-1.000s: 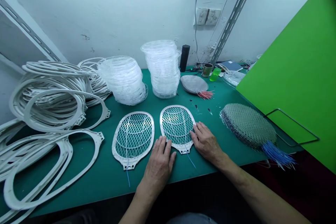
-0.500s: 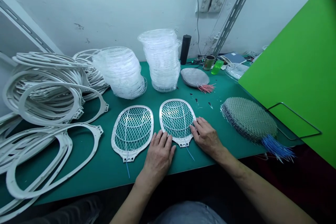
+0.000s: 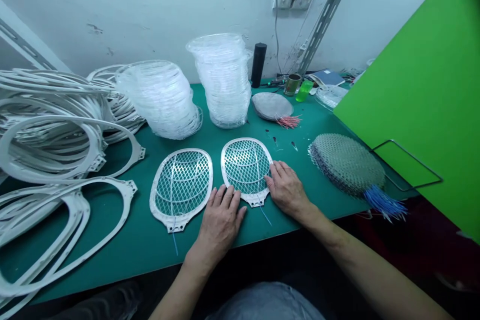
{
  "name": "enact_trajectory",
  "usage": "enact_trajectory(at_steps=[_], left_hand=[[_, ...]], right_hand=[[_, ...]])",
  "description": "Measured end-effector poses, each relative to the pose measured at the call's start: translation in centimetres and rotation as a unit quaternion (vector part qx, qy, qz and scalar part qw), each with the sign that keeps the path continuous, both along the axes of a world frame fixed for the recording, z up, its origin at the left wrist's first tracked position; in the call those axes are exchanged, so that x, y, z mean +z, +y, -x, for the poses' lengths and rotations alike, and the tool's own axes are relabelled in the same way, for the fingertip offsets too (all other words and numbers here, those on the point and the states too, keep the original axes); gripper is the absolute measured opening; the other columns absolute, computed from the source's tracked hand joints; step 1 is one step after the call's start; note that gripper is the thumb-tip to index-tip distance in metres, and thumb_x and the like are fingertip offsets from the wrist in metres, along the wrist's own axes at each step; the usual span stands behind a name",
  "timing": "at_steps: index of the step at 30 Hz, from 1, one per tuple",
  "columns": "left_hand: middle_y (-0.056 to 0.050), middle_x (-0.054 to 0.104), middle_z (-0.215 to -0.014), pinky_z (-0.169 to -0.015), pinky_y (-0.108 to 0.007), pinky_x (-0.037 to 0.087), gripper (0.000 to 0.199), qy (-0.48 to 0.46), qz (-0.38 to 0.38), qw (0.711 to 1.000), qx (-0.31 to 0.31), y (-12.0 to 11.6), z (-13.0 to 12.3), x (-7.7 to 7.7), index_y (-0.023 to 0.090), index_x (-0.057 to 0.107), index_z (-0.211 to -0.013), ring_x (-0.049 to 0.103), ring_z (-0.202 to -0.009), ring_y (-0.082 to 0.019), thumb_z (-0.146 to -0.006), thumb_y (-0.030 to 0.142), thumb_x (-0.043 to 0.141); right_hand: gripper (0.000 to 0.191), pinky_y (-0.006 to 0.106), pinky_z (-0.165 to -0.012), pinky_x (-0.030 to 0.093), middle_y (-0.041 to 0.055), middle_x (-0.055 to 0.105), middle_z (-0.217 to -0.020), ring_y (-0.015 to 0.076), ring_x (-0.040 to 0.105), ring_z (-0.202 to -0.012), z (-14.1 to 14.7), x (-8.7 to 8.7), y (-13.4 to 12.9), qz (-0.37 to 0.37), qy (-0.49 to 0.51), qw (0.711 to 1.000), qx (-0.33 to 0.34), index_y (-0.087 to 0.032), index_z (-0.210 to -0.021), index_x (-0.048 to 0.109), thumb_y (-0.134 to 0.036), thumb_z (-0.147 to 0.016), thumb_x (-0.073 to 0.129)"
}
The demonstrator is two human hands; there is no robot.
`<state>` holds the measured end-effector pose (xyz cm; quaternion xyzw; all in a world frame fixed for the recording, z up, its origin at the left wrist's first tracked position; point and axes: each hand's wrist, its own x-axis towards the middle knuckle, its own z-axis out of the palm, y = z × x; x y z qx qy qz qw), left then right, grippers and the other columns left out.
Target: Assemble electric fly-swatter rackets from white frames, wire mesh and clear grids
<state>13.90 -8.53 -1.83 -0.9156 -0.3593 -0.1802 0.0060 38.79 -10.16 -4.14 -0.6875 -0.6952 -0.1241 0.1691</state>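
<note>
Two white oval racket heads with wire mesh lie flat on the green table, a thin blue wire trailing from each neck. My left hand (image 3: 221, 215) rests palm down between them, fingers stretched out. Its fingertips reach the lower right rim of the left racket head (image 3: 154, 199) and come close to the right one. At the lower right rim of the right racket head (image 3: 222, 162), my right hand (image 3: 287, 187) lies with its thumb and fingertips touching the edge. Those fingers are slightly bent and apart, not wrapped round the rim.
White oval frames (image 3: 129, 191) are heaped on the left. Two stacks of clear plastic rings, a leaning stack (image 3: 161, 100) and a taller stack (image 3: 225, 80), stand behind. To the right are round mesh pieces (image 3: 348, 160) with blue wires, grey discs (image 3: 272, 105) and a green panel (image 3: 405, 85).
The whole scene has shifted slightly left and up in the picture as the camera turned. Both hands stay in nearly the same places against the racket heads.
</note>
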Motion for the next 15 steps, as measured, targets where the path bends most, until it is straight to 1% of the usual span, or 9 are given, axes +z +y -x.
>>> enact_trajectory(at_steps=[4,6,8,9,11,12,14,15], left_hand=[[-0.019,0.067,-0.136,-0.108,-0.06,0.049,0.041,-0.021,-0.033,0.999,-0.012,0.5,0.3,-0.7,0.012,0.068,-0.131,0.06,-0.131,-0.039,-0.104,0.036,0.049],[-0.02,0.068,-0.135,-0.105,-0.06,0.052,0.041,-0.024,-0.052,0.998,-0.019,0.8,0.4,-1.0,0.013,0.069,-0.13,0.061,-0.129,-0.04,-0.104,0.037,0.048],[-0.02,0.068,-0.133,-0.102,-0.06,0.054,0.041,-0.024,-0.069,0.997,-0.023,1.0,0.6,-1.2,0.014,0.07,-0.129,0.063,-0.127,-0.04,-0.104,0.038,0.048],[-0.02,0.068,-0.134,-0.101,-0.06,0.054,0.041,-0.024,-0.074,0.997,-0.024,1.0,0.6,-1.3,0.014,0.07,-0.129,0.063,-0.126,-0.04,-0.104,0.038,0.048],[-0.019,0.068,-0.134,-0.101,-0.059,0.055,0.04,-0.028,-0.079,0.996,-0.025,1.1,0.7,-1.4,0.016,0.07,-0.13,0.063,-0.126,-0.039,-0.104,0.039,0.049],[-0.019,0.068,-0.135,-0.102,-0.059,0.054,0.041,-0.031,-0.08,0.996,-0.026,1.1,0.8,-1.4,0.016,0.069,-0.131,0.063,-0.127,-0.039,-0.103,0.039,0.05],[-0.018,0.068,-0.136,-0.103,-0.058,0.054,0.041,-0.037,-0.079,0.996,-0.026,1.2,0.8,-1.5,0.017,0.069,-0.132,0.062,-0.128,-0.038,-0.103,0.04,0.051],[-0.018,0.068,-0.136,-0.103,-0.058,0.054,0.041,-0.039,-0.08,0.996,-0.026,1.2,0.8,-1.6,0.018,0.069,-0.132,0.062,-0.128,-0.038,-0.103,0.04,0.051]], right_hand=[[0.05,0.054,-0.111,0.042,0.0225,0.059,-0.144,0.039,0.048,-0.138,0.6,0.4,0.0,0.031,-0.001,0.999,-0.02,-0.005,-0.139,0.06,-0.039,-0.106,0.046],[0.05,0.053,-0.111,0.042,0.0225,0.059,-0.145,0.0389,0.048,-0.138,0.7,1.0,0.1,0.042,0.0,0.999,-0.022,-0.006,-0.139,0.06,-0.041,-0.105,0.048],[0.045,0.049,-0.105,0.046,0.0198,0.064,-0.139,0.0355,0.055,-0.13,0.2,2.0,0.5,0.063,0.01,0.998,-0.01,-0.011,-0.134,0.065,-0.042,-0.106,0.047],[0.042,0.044,-0.1,0.049,0.0174,0.068,-0.132,0.0321,0.06,-0.122,-0.4,2.8,1.0,0.077,0.021,0.997,-0.004,-0.014,-0.128,0.068,-0.042,-0.106,0.046],[0.036,0.035,-0.086,0.05,0.0122,0.074,-0.115,0.0249,0.067,-0.102,-2.4,4.6,2.8,0.1,0.046,0.994,-0.007,-0.019,-0.115,0.073,-0.041,-0.107,0.045],[0.035,0.032,-0.081,0.049,0.0108,0.075,-0.108,0.0226,0.067,-0.094,-3.7,5.6,4.2,0.101,0.055,0.993,-0.025,-0.019,-0.11,0.073,-0.039,-0.107,0.045],[0.036,0.03,-0.079,0.046,0.0111,0.075,-0.102,0.0217,0.066,-0.09,-6.6,7.6,7.8,0.081,0.046,0.992,-0.088,-0.018,-0.107,0.074,-0.036,-0.107,0.043],[0.037,0.03,-0.081,0.045,0.0119,0.076,-0.104,0.0219,0.066,-0.093,-8.1,8.4,9.8,0.073,0.039,0.99,-0.117,-0.018,-0.107,0.075,-0.035,-0.107,0.042]])
